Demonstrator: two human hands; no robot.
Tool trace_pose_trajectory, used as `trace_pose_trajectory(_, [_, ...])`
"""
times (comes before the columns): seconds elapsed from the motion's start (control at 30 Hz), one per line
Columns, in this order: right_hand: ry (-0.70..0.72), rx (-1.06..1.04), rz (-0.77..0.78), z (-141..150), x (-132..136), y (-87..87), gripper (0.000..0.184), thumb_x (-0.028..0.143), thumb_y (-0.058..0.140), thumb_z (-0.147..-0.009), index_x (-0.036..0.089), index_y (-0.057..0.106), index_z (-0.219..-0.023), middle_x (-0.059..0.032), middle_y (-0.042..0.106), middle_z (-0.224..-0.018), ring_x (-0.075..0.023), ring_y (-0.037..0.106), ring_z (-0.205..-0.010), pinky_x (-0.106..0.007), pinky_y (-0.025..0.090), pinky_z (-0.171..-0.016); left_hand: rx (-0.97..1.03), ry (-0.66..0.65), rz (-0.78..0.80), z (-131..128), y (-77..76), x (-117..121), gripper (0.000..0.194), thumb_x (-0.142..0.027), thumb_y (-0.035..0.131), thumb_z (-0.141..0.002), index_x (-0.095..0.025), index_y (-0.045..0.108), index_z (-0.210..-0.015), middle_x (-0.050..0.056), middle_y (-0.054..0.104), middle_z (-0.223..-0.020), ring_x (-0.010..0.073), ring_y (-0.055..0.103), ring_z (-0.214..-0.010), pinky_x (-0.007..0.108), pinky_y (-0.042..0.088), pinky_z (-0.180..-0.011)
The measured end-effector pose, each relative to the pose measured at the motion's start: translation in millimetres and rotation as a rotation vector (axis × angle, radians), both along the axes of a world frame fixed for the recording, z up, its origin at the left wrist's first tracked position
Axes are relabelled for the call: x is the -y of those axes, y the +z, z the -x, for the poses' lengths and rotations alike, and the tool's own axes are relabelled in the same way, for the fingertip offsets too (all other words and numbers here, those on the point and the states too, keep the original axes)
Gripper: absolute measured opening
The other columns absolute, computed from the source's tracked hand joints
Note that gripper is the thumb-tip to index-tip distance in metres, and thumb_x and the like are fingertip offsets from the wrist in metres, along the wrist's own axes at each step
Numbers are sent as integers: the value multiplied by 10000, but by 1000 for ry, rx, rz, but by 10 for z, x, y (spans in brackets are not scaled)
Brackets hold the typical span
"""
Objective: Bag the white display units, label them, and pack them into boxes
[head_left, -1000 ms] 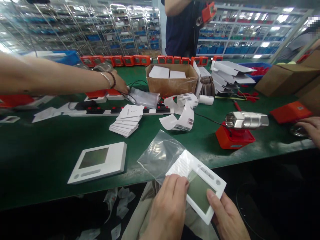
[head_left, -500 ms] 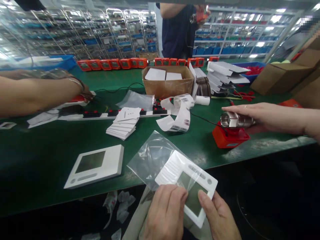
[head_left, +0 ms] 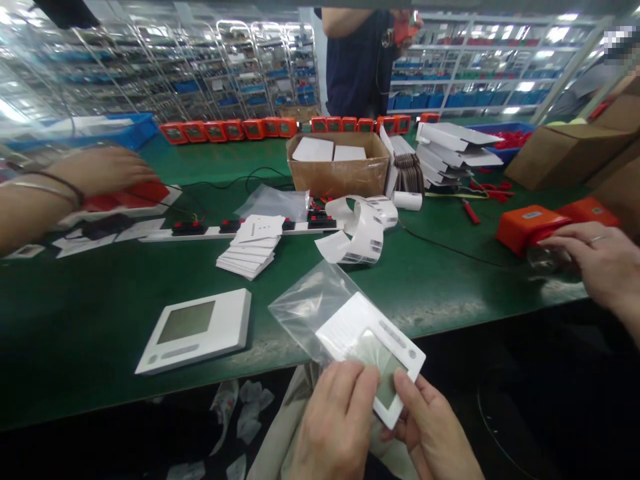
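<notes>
Low in the head view, over the table's near edge, a white panel device (head_left: 400,337) with a grey screen sits tilted, partly inside a clear plastic bag (head_left: 303,310). My right hand (head_left: 433,423) grips the device's lower right corner, thumb on the front. My left hand (head_left: 337,417) is closed, its fingers pinching the bag's film over the screen. A second white panel device (head_left: 220,327) lies flat on the green table to the left.
Across the table (head_left: 440,267) are a stack of white cards (head_left: 250,247), a curled label strip (head_left: 367,233) and a cardboard box (head_left: 340,173). Co-workers' hands appear at left (head_left: 100,170) and right (head_left: 607,260), the latter by an orange-red unit (head_left: 530,225).
More of the screen is under the bag film, and the device sits slightly higher and left. The co-worker's hand at right has carried the orange-red unit rightward; the left co-worker's hand has drawn back left.
</notes>
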State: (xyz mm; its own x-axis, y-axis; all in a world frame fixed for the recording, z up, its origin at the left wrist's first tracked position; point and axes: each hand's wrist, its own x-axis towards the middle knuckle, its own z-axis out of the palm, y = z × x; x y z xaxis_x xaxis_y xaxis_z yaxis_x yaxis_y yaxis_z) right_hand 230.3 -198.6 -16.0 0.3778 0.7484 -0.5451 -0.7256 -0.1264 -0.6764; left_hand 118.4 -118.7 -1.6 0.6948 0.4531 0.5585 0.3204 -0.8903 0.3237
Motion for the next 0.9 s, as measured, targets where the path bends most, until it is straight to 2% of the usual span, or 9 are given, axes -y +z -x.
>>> trace_pose_trajectory(0.13, [-26,-96,-21,-16,-10,31,444,467,730,-735,157,627,-1036,-104,717,-938,-166,664,-738,-265,552,-584,72,63,49,80,-97,32,204,-40,474,-888,-122,562,-1053,71,563,-945,146,564,-886,222,489,-818])
trace_pose_trajectory(0.3, [113,-67,-27,3,17,-3,429,434,765,-703,149,656,-1005,-109,707,-970,-193,671,-821,-293,565,-659,89,45,180,78,-54,29,157,-52,497,-885,-149,560,-991,46,564,-897,125,567,-838,205,479,-786])
trace_pose_trajectory(0.4, [146,78,-39,22,32,-78,457,483,739,-714,150,664,-1017,-73,683,-843,-161,628,-702,-266,540,-581,89,11,248,10,39,10,130,-65,485,-892,-174,554,-907,27,568,-825,131,559,-765,230,471,-707])
trace_pose_trajectory(0.5, [143,192,-20,22,14,-124,436,515,683,-760,155,670,-1006,-23,628,-723,-76,485,-510,-197,423,-464,100,-85,302,-33,99,8,140,-67,466,-894,-175,546,-853,23,563,-773,130,549,-711,225,454,-632])
trace_pose_trajectory(0.57, [165,263,1,13,-25,-108,402,512,662,-781,165,670,-986,9,585,-662,-56,420,-488,-184,373,-469,115,-144,357,-32,144,1,140,-71,467,-893,-178,545,-847,16,561,-766,120,549,-709,210,450,-630])
trace_pose_trajectory(0.63, [210,334,-6,0,-88,-48,366,507,658,-785,165,670,-917,26,544,-625,-61,413,-519,-183,363,-501,131,-127,465,-19,233,-40,141,-84,473,-895,-187,544,-830,1,563,-770,103,552,-713,192,444,-648])
trace_pose_trajectory(0.73, [258,470,-41,-39,-219,97,369,517,609,-817,152,626,-766,34,512,-600,-63,406,-523,-185,339,-499,141,-2,691,-9,471,-214,143,-147,498,-893,-193,539,-764,-22,562,-745,87,534,-677,179,416,-611])
trace_pose_trajectory(0.8, [275,579,-70,-92,-336,202,375,515,579,-838,156,579,-726,39,509,-590,-63,413,-515,-186,334,-494,150,63,841,-16,654,-410,140,-211,520,-878,-189,541,-741,-34,543,-698,87,498,-625,184,380,-546])
trace_pose_trajectory(0.9, [308,734,-86,-221,-576,338,374,524,584,-826,176,504,-714,37,557,-600,-65,454,-489,-192,345,-485,205,74,1031,-34,868,-767,146,-292,551,-843,-176,544,-754,-55,488,-625,79,423,-553,187,335,-502])
